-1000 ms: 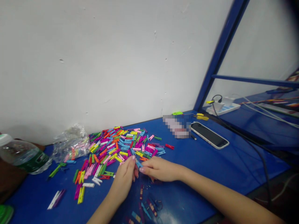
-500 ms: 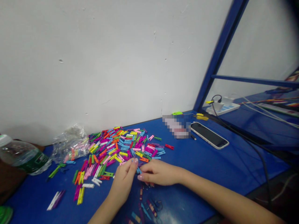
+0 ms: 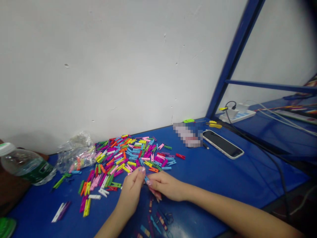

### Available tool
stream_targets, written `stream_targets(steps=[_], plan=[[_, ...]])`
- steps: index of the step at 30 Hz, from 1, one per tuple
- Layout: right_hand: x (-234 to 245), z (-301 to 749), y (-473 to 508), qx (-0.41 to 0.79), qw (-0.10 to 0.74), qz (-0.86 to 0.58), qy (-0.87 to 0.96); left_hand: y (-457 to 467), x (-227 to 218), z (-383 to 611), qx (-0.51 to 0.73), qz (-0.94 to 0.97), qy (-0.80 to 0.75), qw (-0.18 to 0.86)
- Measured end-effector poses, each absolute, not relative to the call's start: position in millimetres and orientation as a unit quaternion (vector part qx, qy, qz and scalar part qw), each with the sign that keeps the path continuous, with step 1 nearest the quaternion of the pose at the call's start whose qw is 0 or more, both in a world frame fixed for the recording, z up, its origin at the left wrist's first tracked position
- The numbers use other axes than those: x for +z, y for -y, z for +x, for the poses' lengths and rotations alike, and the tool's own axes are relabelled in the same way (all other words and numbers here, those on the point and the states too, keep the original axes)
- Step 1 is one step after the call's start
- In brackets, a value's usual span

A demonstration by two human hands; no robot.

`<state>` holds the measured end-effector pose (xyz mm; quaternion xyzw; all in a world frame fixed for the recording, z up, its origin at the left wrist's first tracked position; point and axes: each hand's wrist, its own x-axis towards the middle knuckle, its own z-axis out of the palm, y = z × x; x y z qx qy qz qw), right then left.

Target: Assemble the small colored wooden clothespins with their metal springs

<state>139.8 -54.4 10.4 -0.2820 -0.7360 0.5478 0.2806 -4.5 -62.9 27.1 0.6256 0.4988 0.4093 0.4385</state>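
Blue clothespin (image 3: 146,179) sits between the left hand (image 3: 132,185) and right hand (image 3: 167,185), pinched by both.

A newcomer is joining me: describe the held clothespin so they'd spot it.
On the blue table, find the multicoloured clothespin pile near the pale wall. At its near edge, the left hand and right hand nearly meet. Between their fingertips is the light-blue clothespin, set apart because it is held while its neighbours lie loose.

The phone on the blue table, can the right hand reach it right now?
Probably yes: only blue tabletop shows between the right hand and the phone, though that hand's grip seems busy with a blue clothespin.
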Motion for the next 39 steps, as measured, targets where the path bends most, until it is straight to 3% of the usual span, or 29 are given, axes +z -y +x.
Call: stream_targets(steps=[8, 13, 26, 39], plan=[[3.0, 128.4, 58.5, 0.654, 0.343, -0.269, 0.618, 59.3, 23.5, -0.2, 0.431, 0.549, -0.49, 0.522], [-1.2, 121.7, 61.8, 0.703, 0.369, -0.259, 0.55, 60.5, 26.4, 3.4, 0.434, 0.531, -0.51, 0.519], [-7.5, 114.9, 69.5, 0.648, 0.455, -0.324, 0.518, 58.3, 16.8, 6.3, 0.427, 0.507, -0.498, 0.559], [-8.9, 114.0, 70.6, 0.659, 0.465, -0.334, 0.488, 60.3, 13.1, 7.5, 0.425, 0.499, -0.504, 0.562]])
